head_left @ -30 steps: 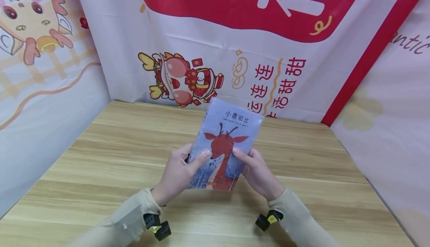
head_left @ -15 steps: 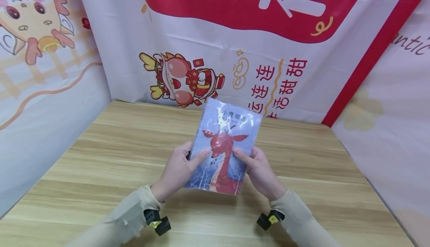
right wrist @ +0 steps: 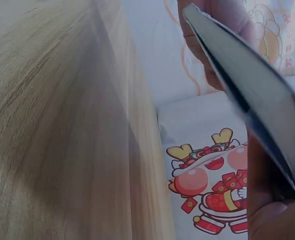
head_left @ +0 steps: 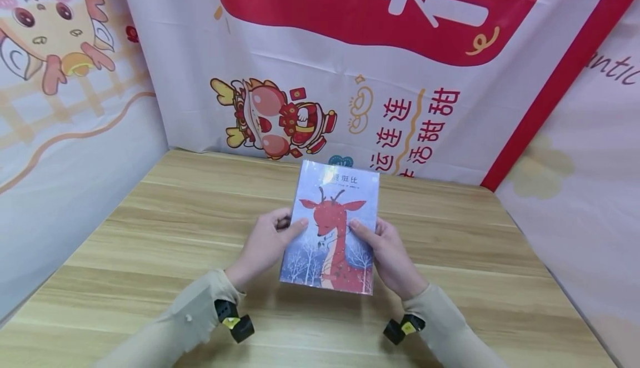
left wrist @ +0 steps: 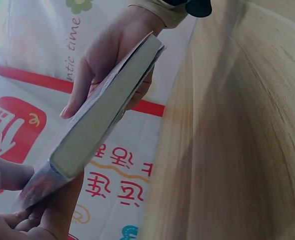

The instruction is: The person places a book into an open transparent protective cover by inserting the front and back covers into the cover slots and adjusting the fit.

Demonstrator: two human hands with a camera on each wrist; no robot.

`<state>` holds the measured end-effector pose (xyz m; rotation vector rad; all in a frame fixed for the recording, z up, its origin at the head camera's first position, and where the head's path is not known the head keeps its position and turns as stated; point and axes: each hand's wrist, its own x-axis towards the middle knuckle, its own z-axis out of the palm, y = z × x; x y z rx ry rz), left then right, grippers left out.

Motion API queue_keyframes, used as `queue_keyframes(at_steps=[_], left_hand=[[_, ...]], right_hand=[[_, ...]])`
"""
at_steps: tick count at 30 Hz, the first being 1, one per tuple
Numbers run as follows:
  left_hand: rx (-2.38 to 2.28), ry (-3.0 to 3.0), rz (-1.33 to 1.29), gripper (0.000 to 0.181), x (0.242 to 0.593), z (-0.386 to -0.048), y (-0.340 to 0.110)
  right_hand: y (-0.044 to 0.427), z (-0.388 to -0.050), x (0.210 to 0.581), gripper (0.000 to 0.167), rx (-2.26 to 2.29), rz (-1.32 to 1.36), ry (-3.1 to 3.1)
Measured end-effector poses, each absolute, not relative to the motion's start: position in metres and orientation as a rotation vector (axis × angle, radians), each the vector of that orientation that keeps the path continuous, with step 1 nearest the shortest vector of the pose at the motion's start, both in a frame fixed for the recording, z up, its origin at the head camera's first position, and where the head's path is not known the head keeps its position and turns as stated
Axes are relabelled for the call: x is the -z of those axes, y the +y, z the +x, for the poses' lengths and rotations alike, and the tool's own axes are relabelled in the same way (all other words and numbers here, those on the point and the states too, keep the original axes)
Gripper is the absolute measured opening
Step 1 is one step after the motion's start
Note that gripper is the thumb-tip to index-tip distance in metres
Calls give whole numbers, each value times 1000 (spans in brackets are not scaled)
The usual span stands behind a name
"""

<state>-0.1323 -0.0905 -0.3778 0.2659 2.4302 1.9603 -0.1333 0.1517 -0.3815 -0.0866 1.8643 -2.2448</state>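
A blue paperback book (head_left: 332, 229) with a red deer on its cover is held up above the table, cover toward the head camera. My left hand (head_left: 267, 245) grips its left edge, thumb on the cover and fingers behind. On the opposite edge my right hand (head_left: 392, 254) grips it the same way. In the left wrist view the book (left wrist: 105, 112) shows its thick page edge, and the book is closed. The right wrist view also shows the page block of the book (right wrist: 252, 75) between both hands. Most fingers are hidden behind it.
The wooden table (head_left: 165, 234) lies beneath the hands. A white and red printed cloth (head_left: 300, 45) hangs at its back edge, with further printed cloths on the left (head_left: 75, 112) and right (head_left: 575, 207). Black wrist cameras (head_left: 235, 321) sit on both sleeves.
The book has turned from a tilt to nearly upright, its top edge shifting left and down. Both hands keep their grip on its sides. Glare on the cover has moved.
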Motion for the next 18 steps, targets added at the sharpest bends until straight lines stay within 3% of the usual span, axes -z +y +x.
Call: queue_keyframes(at_steps=[18], left_hand=[[-2038,2199,123,27,385,-138,-97]], right_hand=[[161,-140,376,43,2139,-23,1943]])
